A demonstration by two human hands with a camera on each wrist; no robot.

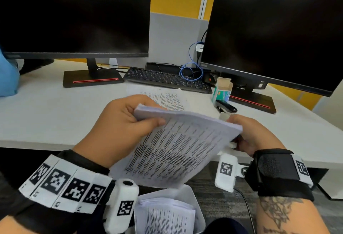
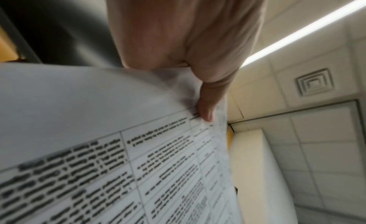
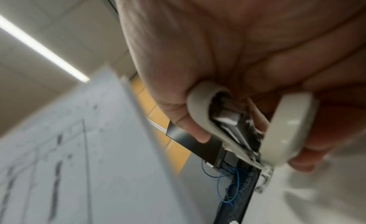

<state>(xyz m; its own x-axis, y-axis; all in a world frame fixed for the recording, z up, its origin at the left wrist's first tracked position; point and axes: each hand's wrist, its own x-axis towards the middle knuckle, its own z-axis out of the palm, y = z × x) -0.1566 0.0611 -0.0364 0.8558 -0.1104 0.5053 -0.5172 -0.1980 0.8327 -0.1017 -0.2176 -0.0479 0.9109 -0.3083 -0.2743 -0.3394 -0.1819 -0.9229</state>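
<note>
Stack of white printed paper sheets point(image 1: 181, 141): pinched at upper corner by left grip point(image 1: 118, 126), tilted over tabletop point(image 1: 55, 107) edge. White metal-jawed staple remover point(image 3: 287, 128) clasped in right grip point(image 1: 256, 135).

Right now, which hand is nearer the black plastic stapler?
Right hand: grips a white tool just short of the stapler; left hand pinches the printed paper stack, farther left.
</note>
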